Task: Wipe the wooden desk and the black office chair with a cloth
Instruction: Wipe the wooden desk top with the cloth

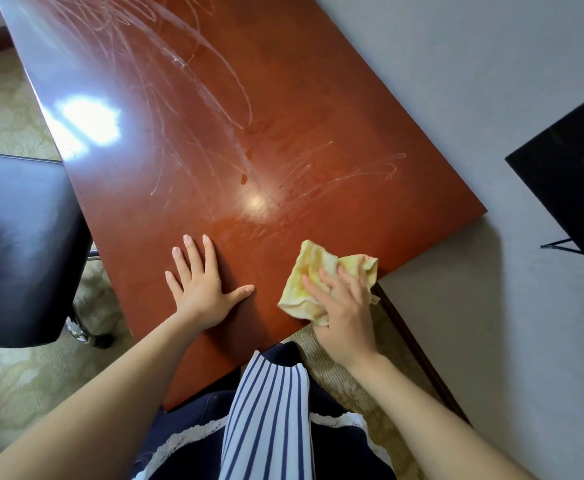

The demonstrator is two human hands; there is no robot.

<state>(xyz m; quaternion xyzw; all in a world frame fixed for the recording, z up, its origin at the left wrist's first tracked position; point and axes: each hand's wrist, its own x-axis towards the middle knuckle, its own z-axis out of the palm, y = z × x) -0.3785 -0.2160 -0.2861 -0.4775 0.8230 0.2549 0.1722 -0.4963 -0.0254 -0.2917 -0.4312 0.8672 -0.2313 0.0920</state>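
Right hand (pixel 342 306) presses a crumpled yellow cloth (pixel 318 271) onto the glossy reddish-brown wooden desk (pixel 249 116) at its near corner, fingers curled over the fabric. Left hand (pixel 202 289) lies flat on the desk beside the cloth, fingers spread, holding nothing. Black padded office chair (pixel 17 244) sits left of the desk; wet streaks cover the desk.

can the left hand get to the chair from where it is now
Probably yes. The left hand lies flat on the desk, empty, and the chair stands just beyond the desk's left edge with nothing between them.
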